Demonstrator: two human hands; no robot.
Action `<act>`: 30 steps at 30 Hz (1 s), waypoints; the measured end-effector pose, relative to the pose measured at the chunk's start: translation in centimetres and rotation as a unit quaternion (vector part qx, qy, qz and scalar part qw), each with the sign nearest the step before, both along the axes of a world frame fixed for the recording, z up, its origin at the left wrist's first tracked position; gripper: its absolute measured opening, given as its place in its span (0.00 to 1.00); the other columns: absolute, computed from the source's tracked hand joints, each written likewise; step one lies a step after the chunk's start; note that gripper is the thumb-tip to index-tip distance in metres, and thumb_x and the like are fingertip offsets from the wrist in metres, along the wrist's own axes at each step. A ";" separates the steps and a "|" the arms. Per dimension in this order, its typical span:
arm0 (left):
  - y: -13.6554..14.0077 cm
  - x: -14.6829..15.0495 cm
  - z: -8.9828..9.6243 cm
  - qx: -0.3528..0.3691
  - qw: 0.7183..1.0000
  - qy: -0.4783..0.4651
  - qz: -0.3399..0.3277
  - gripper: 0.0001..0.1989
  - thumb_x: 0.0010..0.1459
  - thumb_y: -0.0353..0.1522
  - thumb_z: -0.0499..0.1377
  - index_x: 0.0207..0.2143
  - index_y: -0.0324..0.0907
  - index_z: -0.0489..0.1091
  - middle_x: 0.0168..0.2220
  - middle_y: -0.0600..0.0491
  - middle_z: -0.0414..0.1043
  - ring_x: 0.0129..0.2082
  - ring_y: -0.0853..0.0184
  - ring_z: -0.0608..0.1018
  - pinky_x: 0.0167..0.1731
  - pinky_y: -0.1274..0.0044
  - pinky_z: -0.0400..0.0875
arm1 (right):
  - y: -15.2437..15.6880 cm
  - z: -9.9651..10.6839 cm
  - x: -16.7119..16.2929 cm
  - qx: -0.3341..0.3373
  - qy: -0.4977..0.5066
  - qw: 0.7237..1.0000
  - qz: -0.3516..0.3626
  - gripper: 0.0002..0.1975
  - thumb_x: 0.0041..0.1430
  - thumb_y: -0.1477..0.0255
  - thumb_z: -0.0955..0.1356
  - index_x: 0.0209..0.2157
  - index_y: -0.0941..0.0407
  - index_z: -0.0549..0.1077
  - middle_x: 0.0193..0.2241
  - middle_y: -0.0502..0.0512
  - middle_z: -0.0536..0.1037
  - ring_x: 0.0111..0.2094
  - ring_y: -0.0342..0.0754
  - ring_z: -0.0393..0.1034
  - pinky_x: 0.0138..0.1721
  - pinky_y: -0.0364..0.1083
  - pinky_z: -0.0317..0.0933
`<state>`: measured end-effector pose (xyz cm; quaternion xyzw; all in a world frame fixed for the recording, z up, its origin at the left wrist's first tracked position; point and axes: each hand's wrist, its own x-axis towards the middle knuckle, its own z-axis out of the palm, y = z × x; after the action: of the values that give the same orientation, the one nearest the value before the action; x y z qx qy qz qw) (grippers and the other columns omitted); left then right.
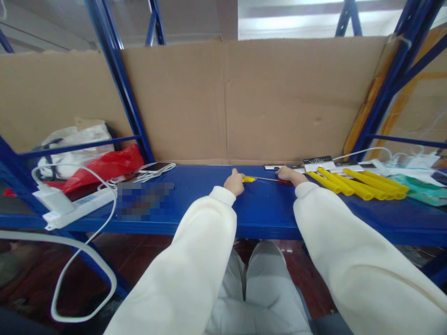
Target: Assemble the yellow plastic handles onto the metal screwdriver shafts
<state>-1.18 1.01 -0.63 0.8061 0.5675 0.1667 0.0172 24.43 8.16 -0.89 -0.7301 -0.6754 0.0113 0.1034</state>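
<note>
My left hand [234,182] is closed around a small yellow piece [248,179] that sticks out to the right of the fingers. From that piece a thin metal shaft [267,179] runs across to my right hand [287,174]. Something red, like a handle [286,183], shows under the right fingers, which are closed on it. The shaft and red part look like a screwdriver, though the grip hides most of it. Both hands are low over the blue shelf top [265,209]. Several yellow tubes [359,184] lie just right of my right hand.
Flat black-and-white packages [318,163] lie behind the tubes, and a green packet [422,188] is at far right. Leftward are a phone [156,167], a red bag [104,167] and a white power strip [80,208] with a looping cable. Cardboard [272,102] walls the back between blue posts.
</note>
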 end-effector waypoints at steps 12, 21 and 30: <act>-0.1 0.4 0.0 0.084 0.994 0.041 -0.062 0.27 0.62 0.21 0.55 0.62 0.43 0.69 0.57 0.43 0.62 0.52 0.59 0.77 0.55 0.70 0.71 | -0.8 0.0 -0.1 0.017 -0.015 0.999 -0.044 0.14 0.56 0.81 0.68 0.41 0.62 0.84 0.39 0.64 0.84 0.44 0.55 0.80 0.42 0.42 0.69; 0.3 1.1 0.0 0.127 0.983 0.082 -0.107 0.30 0.65 0.19 0.48 0.67 0.41 0.62 0.52 0.40 0.71 0.54 0.58 0.73 0.54 0.69 0.70 | -0.5 -0.1 0.3 0.008 -0.002 0.998 -0.065 0.09 0.56 0.77 0.71 0.37 0.62 0.83 0.33 0.66 0.83 0.40 0.57 0.80 0.40 0.46 0.71; 0.1 1.2 0.1 0.143 0.975 0.128 -0.113 0.30 0.66 0.20 0.46 0.68 0.43 0.62 0.49 0.41 0.75 0.50 0.60 0.76 0.51 0.71 0.70 | -1.7 0.6 -0.7 0.114 0.181 0.977 -0.024 0.06 0.53 0.77 0.70 0.24 0.58 0.78 0.27 0.59 0.81 0.37 0.55 0.77 0.43 0.47 0.67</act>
<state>0.01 1.12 -0.48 0.8737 0.4407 0.1388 -0.1526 23.70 6.45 -0.30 -0.7157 -0.6246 0.0637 0.3061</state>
